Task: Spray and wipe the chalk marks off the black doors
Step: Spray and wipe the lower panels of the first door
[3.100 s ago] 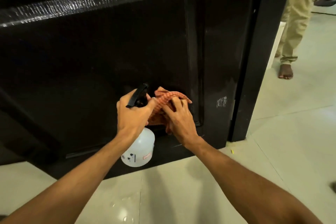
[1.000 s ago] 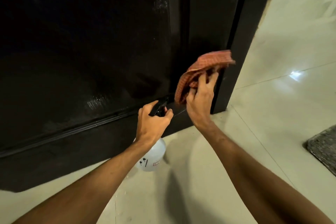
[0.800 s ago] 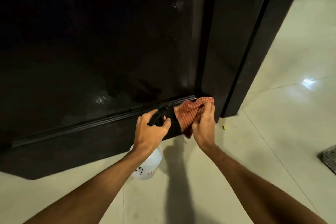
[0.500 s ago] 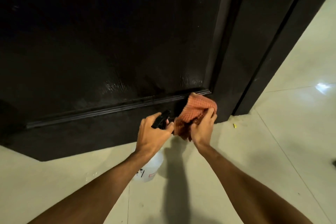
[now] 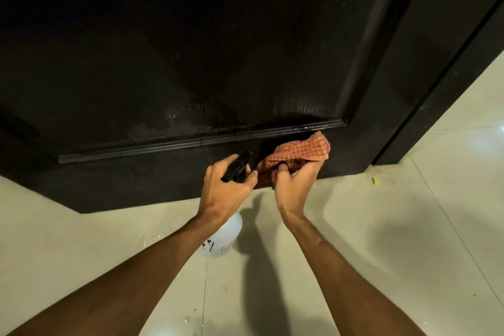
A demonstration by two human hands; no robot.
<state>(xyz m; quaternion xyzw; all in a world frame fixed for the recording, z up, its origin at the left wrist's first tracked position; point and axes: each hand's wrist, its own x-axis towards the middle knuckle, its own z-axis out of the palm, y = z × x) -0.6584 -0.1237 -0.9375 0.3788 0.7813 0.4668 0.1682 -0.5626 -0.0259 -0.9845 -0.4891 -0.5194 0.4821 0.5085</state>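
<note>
A glossy black door (image 5: pixel 191 63) fills the upper view, with a raised moulding strip across its lower part and wet sheen above it. My left hand (image 5: pixel 223 191) grips the black trigger head of a white spray bottle (image 5: pixel 222 237), which hangs below my wrist over the floor. My right hand (image 5: pixel 296 184) grips a bunched orange checked cloth (image 5: pixel 300 151) and presses it against the door's bottom rail, just under the moulding's right end. No chalk marks show on the door.
The black door frame (image 5: pixel 447 76) stands to the right of the door. Pale floor tiles (image 5: pixel 381 226) spread below and to the right, with water drops near my left forearm. A small yellow bit (image 5: pixel 375 181) lies on the floor by the frame.
My right hand brought the cloth down from up beside the door frame to the door's bottom rail and keeps it there. The left hand stayed low with the bottle. My view tilted down and closer.
</note>
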